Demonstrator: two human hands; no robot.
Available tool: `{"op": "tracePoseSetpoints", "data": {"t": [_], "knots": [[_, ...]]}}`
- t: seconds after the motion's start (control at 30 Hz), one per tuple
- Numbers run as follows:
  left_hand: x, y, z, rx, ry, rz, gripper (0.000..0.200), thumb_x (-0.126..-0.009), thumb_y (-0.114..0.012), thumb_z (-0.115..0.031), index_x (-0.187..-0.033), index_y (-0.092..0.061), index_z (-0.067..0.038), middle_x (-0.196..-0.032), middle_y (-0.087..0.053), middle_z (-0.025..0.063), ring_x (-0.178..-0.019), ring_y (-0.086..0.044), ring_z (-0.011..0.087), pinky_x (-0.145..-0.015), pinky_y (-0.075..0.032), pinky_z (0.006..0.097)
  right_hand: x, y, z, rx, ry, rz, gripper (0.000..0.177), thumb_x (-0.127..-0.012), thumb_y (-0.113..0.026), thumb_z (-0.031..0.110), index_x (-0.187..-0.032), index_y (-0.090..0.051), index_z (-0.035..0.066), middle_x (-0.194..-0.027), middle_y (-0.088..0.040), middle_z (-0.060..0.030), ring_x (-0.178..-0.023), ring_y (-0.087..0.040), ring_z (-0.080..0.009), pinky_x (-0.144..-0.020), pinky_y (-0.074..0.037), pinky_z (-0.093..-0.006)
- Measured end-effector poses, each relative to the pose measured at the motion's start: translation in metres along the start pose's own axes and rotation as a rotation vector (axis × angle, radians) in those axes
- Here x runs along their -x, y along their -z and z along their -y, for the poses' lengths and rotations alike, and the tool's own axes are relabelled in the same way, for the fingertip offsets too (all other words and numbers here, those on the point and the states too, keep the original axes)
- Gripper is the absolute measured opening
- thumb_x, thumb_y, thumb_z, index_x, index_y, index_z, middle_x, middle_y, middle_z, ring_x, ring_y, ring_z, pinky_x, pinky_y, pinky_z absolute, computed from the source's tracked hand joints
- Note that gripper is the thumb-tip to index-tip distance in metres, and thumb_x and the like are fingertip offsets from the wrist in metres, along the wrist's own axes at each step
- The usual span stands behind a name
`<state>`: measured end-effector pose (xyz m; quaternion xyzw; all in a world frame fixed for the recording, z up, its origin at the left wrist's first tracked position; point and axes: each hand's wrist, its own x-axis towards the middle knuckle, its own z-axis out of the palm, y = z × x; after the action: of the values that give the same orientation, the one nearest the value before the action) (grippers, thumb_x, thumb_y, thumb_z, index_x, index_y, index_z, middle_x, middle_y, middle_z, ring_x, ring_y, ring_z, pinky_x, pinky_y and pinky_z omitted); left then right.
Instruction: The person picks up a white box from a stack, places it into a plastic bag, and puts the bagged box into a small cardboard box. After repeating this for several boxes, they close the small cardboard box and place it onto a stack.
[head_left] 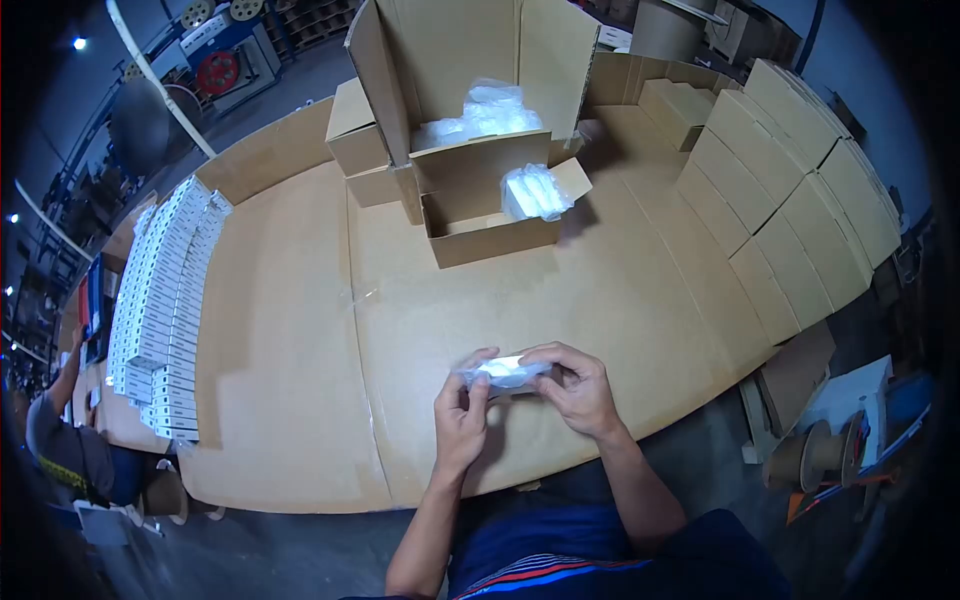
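Near the front edge of the cardboard-covered table, a small packet in clear plastic wrap (508, 373) is held between both hands. My left hand (463, 410) pinches its left end, thumb on the near side. My right hand (580, 388) grips the right end with thumb and fingers. What lies inside the wrap is hard to make out; it looks white. Beyond the hands stands an open cardboard box (495, 243), with wrapped packets (535, 192) at its right end. Behind it, a taller open carton (450, 60) holds more clear plastic packets (490, 110).
Stacked small white boxes (165, 310) line the table's left side. Closed brown cartons (790, 190) are stacked at the right, and another carton (675, 110) sits at the back. A co-worker (75, 440) is at the far left. Cable spools (815, 455) stand off the table's right edge.
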<state>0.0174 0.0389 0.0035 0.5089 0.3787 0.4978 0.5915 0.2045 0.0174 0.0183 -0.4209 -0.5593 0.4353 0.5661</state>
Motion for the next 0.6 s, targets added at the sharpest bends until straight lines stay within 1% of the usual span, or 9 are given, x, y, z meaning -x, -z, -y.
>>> {"op": "tracePoseSetpoints", "data": {"t": [0.03,0.07,0.17,0.27,0.37,0.4,0.5,0.53,0.6], "knots": [[0.0,0.0,0.0,0.004,0.023,-0.007,0.027,-0.108,-0.053,-0.009,-0.129,-0.066,0.001,-0.127,-0.062,0.0097,-0.113,-0.061,0.0169,-0.095,-0.053,0.0301,0.0,0.001,0.003,0.04,-0.003,0.0,0.022,-0.092,-0.068,-0.01,-0.113,-0.07,-0.006,-0.118,-0.07,-0.015,-0.111,-0.066,-0.0215,-0.1,-0.052,-0.0332],[-0.001,-0.004,0.0,-0.032,-0.061,-0.042,0.028,-0.11,-0.052,-0.016,-0.121,-0.067,0.005,-0.122,-0.064,0.0091,-0.106,-0.066,0.0157,-0.09,-0.059,0.0306,0.0,0.002,0.004,0.081,-0.005,0.0,0.018,-0.092,-0.068,-0.009,-0.11,-0.072,-0.006,-0.118,-0.07,-0.0152,-0.112,-0.066,-0.0219,-0.1,-0.052,-0.0333],[-0.001,-0.001,0.004,0.061,0.035,-0.032,0.029,-0.11,-0.053,-0.019,-0.119,-0.068,0.005,-0.118,-0.067,0.0084,-0.101,-0.067,0.0154,-0.088,-0.06,0.0315,0.002,0.005,0.001,0.042,-0.076,-0.01,0.014,-0.096,-0.067,-0.005,-0.109,-0.072,-0.007,-0.118,-0.071,-0.0175,-0.114,-0.066,-0.0223,-0.101,-0.051,-0.0336],[-0.001,-0.006,-0.002,0.11,0.141,-0.091,0.03,-0.109,-0.055,-0.021,-0.117,-0.069,0.004,-0.112,-0.07,0.0086,-0.096,-0.069,0.0149,-0.083,-0.062,0.0312,0.005,0.005,-0.006,-0.046,-0.167,-0.101,0.015,-0.097,-0.068,0.0,-0.11,-0.073,-0.005,-0.119,-0.072,-0.0157,-0.112,-0.067,-0.02,-0.098,-0.053,-0.0325],[-0.003,-0.009,-0.01,0.092,0.147,-0.159,0.031,-0.109,-0.056,-0.024,-0.115,-0.07,0.003,-0.106,-0.072,0.0087,-0.092,-0.071,0.015,-0.078,-0.064,0.0318,0.0,0.002,0.004,-0.199,-0.075,-0.311,0.015,-0.099,-0.067,0.002,-0.11,-0.073,-0.006,-0.125,-0.069,-0.0175,-0.115,-0.066,-0.02,-0.099,-0.053,-0.0336],[-0.005,-0.007,-0.006,0.106,0.139,-0.173,0.032,-0.109,-0.055,-0.024,-0.115,-0.07,0.003,-0.108,-0.071,0.0102,-0.093,-0.071,0.0157,-0.076,-0.065,0.0326,0.001,0.005,0.001,-0.173,0.007,-0.303,0.017,-0.096,-0.07,0.001,-0.112,-0.074,-0.002,-0.131,-0.067,-0.0166,-0.118,-0.065,-0.0203,-0.099,-0.052,-0.0335],[-0.005,-0.009,-0.008,0.146,0.175,-0.214,0.033,-0.108,-0.057,-0.026,-0.113,-0.072,0.003,-0.103,-0.073,0.0077,-0.092,-0.069,0.0137,-0.081,-0.06,0.0303,0.005,0.01,0.01,0.116,0.117,-0.051,0.022,-0.091,-0.073,0.0,-0.113,-0.075,0.004,-0.135,-0.064,-0.0157,-0.12,-0.064,-0.0213,-0.098,-0.053,-0.033],[-0.005,-0.009,-0.005,0.132,0.164,-0.209,0.033,-0.108,-0.057,-0.026,-0.113,-0.071,0.003,-0.104,-0.072,0.0087,-0.092,-0.07,0.0151,-0.079,-0.061,0.0315,0.006,0.009,0.012,0.218,0.108,0.002,0.029,-0.086,-0.076,-0.001,-0.114,-0.076,0.008,-0.128,-0.068,-0.0135,-0.113,-0.068,-0.023,-0.094,-0.054,-0.0316],[-0.005,-0.008,0.005,0.102,0.138,-0.199,0.033,-0.108,-0.057,-0.027,-0.115,-0.069,0.003,-0.104,-0.072,0.0109,-0.094,-0.072,0.0178,-0.076,-0.065,0.0339,0.005,0.006,0.013,0.322,0.036,0.057,0.031,-0.085,-0.078,0.0,-0.115,-0.076,0.007,-0.122,-0.071,-0.0127,-0.108,-0.07,-0.0241,-0.093,-0.055,-0.0323]]}}
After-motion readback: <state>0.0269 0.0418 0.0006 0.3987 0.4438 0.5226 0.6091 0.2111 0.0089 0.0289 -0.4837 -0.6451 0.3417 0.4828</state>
